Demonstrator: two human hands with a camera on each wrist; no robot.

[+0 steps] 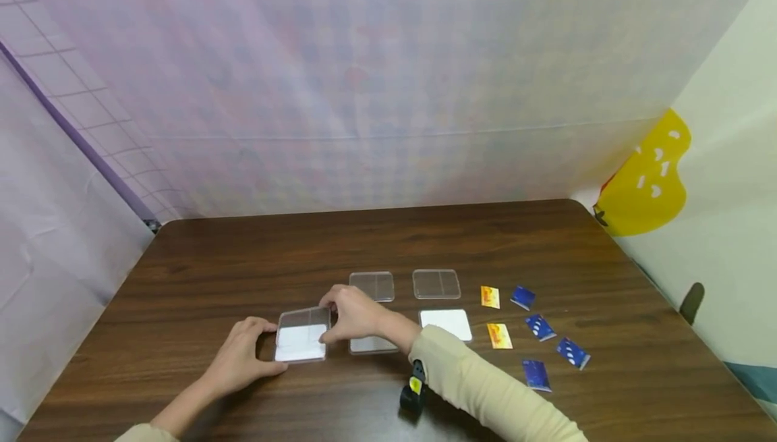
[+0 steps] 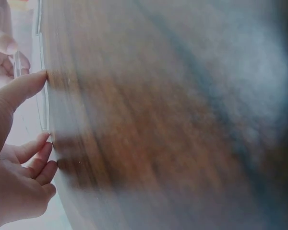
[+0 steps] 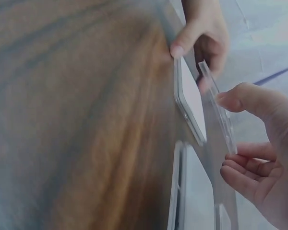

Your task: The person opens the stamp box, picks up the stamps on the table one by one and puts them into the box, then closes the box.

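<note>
Pinches a clear lid point(image 3: 226, 125) in the right hand point(image 1: 358, 312), just above the leftmost box point(image 1: 297, 345); grips that box's left side between thumb and fingers of the left hand point(image 1: 241, 354). Looks like the covering step; probably calls next for squaring edges and pressing down. Counts three lids, including two loose lids point(image 1: 374, 287) point(image 1: 436, 284) lying farther; three white-filled boxes, including two other boxes point(image 1: 371, 345) point(image 1: 446, 325); rightward, two yellow cards point(image 1: 490, 297) point(image 1: 500, 336) and four blue cards point(image 1: 523, 297) point(image 1: 540, 327) point(image 1: 573, 353) point(image 1: 537, 375).

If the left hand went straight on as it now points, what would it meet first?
The white-filled clear case, which the left hand touches at its edges. Just above, the right hand holds a clear lid; whether the left hand would brush that too is hard to judge.
</note>
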